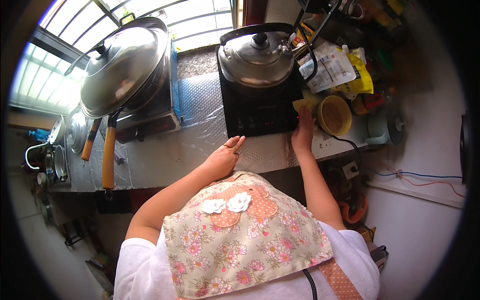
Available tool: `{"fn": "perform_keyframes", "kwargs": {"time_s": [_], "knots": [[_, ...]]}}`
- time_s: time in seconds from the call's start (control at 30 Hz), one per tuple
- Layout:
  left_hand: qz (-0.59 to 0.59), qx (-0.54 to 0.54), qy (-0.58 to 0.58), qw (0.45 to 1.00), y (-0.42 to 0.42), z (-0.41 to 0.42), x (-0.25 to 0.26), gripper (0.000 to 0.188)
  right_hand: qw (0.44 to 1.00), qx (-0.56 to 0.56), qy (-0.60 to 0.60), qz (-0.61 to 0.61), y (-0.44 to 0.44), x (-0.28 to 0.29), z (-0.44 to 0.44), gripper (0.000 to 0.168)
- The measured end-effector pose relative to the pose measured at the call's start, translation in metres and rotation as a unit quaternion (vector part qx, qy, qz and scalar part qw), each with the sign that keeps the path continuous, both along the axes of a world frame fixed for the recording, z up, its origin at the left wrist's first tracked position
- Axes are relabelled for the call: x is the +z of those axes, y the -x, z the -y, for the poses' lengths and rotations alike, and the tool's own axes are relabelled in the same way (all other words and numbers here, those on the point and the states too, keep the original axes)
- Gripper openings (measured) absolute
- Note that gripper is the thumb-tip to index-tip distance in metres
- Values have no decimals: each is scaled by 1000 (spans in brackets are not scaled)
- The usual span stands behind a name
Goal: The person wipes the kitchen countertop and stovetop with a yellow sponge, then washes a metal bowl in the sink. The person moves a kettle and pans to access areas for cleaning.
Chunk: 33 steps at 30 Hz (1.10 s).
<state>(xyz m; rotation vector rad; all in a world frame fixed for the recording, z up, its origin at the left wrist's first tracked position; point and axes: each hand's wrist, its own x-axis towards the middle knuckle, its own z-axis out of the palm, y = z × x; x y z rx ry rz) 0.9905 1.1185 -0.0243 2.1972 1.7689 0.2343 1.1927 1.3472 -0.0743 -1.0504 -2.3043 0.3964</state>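
My left hand [227,153] rests at the front edge of a black induction cooktop [258,112], its first fingers extended and no object seen in it. At the cooktop's right edge is my right hand [304,129], fingers pointing away from me, touching or just over a yellowish-brown cloth or sheet [304,104]; whether it grips this is unclear. A steel kettle [257,62] with a black handle stands on the cooktop, where small red lights show. Immediately right of my right hand stands a yellow bowl [335,116] with something brownish inside.
At the left, a wok with a domed steel lid [122,67] sits on a gas stove [150,125], its wooden handle [109,157] jutting towards me. Food packets [332,71] and a pale green lidded jug [382,127] stand right. A black cable [350,142] hangs over the counter edge.
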Motion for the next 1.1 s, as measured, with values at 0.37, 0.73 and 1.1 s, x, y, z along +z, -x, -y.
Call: {"fn": "perform_keyframes", "kwargs": {"time_s": [0.37, 0.73, 1.1], "knots": [[121, 80, -72, 987, 5, 5, 6, 15, 970, 219, 78, -73, 73, 1, 113, 47], [150, 203, -230, 940, 20, 23, 29, 22, 748, 297, 555, -210, 80, 36, 138, 55], [178, 154, -209, 949, 15, 20, 34, 33, 537, -2, 641, -549, -76, 45, 78, 62]]}}
